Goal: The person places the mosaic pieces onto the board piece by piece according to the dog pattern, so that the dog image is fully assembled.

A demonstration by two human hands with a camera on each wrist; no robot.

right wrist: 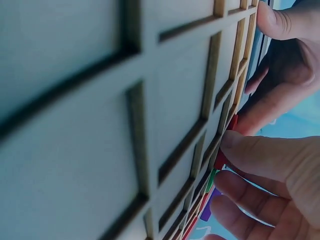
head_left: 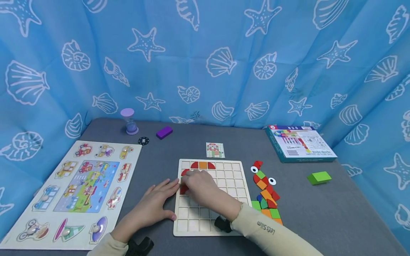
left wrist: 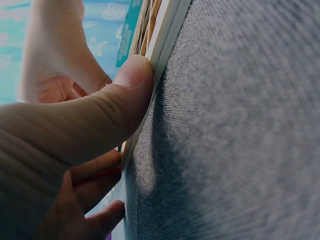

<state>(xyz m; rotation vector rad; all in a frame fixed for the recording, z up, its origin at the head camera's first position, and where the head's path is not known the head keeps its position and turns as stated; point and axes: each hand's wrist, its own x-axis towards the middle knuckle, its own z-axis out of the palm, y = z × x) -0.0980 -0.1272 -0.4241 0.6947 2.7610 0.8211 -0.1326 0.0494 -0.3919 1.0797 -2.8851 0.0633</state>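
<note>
A pale wooden grid board lies before me. Along its top row sit an orange square and rounded red pieces on either side. My left hand rests at the board's left edge, fingers extended, its thumb touching the side. Over the left columns reaches my right hand. In the right wrist view, its thumb and fingers pinch a small red piece at the board, close to a green piece. The right fingers partly cover the pieces in the head view.
Right of the board lie loose coloured pieces; behind it is a pattern card. A vehicle puzzle lies left. Farther back are an hourglass, purple block, black disc and box. A green block sits right.
</note>
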